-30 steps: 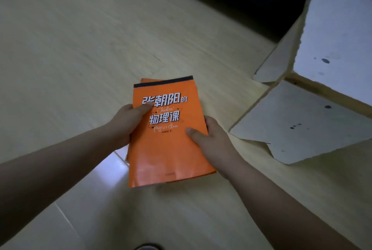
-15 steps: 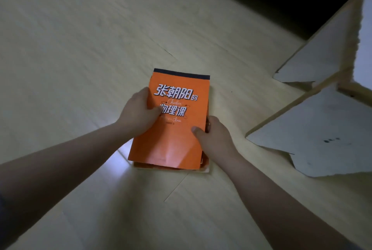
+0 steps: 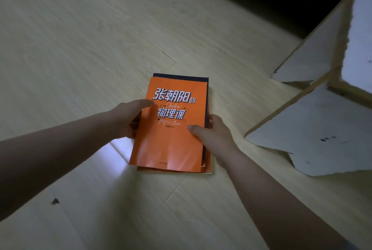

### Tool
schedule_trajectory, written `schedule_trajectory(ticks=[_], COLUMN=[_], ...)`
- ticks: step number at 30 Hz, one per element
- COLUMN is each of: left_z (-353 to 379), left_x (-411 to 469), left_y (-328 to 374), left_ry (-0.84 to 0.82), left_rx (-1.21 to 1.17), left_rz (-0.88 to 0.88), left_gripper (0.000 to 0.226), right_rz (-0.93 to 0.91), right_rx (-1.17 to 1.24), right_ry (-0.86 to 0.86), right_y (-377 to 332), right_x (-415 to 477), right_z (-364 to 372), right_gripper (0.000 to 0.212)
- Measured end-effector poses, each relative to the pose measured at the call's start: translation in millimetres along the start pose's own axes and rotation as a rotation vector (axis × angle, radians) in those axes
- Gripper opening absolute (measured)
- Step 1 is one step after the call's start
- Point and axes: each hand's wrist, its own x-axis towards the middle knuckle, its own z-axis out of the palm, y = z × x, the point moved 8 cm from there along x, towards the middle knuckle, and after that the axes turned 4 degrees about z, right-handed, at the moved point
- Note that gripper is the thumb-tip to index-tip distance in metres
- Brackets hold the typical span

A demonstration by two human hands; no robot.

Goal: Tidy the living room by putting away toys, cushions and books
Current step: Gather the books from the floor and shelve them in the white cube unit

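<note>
With left hand (image 3: 128,117), grips the left edge of the orange book (image 3: 171,129), thumb on the cover; with right hand (image 3: 213,135), pinches its right edge. Holds it between both, atop a dark book (image 3: 181,77) on the wooden floor (image 3: 80,48), near white panels (image 3: 312,135) on the right.

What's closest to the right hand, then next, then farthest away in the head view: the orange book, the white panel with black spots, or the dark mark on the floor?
1. orange book: held by the right hand at its right edge.
2. white panel: close by, just to the right.
3. dark floor mark: far off to the lower left.
</note>
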Motion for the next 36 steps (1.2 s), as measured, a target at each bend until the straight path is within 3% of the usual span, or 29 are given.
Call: schedule_trajectory(ticks=[3,4,6,8,12,15,16,19,20,24,27,31,36], left_z=[-2,-2,5,14,34,37,35,31,31,31,36,47,56], left_x=[3,2,4,1,-9,-15,-18,-28,-33,-51,-57,-61,-65], left_y=[-2,-2,-7,-13,-23,-18,-11,13,22,51,56,54,52], left_ry=[0.022,0.024,-0.052,-0.162,-0.295,-0.296,-0.277,-0.265,-0.259,-0.200,-0.211,-0.229,-0.245], left_rx=[0.028,0.043,0.071,0.092,0.141,0.097,0.078,0.034,0.020,0.005,0.059,0.201,0.169], left_rz=[0.025,0.038,0.034,0.003,0.009,0.105,0.145,0.313,0.376,0.645,0.756,0.809,0.833], left_gripper=[0.040,0.048,0.065,0.068,0.061,0.054,0.057,0.066,0.067,0.058,0.064,0.079,0.091], right_rz=[0.174,0.219,0.279,0.304,0.285,0.199,0.168,0.006,-0.061,-0.369,-0.507,-0.534,-0.535], right_rx=[0.243,0.297,0.385,0.430,0.424,0.359,0.356,0.372,0.358,0.264,0.209,0.168,0.168], right_ry=[-0.049,-0.069,-0.085,-0.091,-0.092,-0.051,-0.047,-0.041,-0.017,0.149,0.206,0.205,0.191], right_y=[14,18,26,32,40,39,36,15,5,-36,-47,-44,-39], right_x=[3,3,0,-4,-6,-9,-10,-13,-16,-34,-44,-46,-51], right_z=[-8,-8,-12,-17,-20,-14,-15,-25,-32,-55,-62,-61,-56], right_gripper=[0.068,0.066,0.038,0.020,0.025,0.076,0.082,0.044,0.042,0.044,0.050,0.066,0.069])
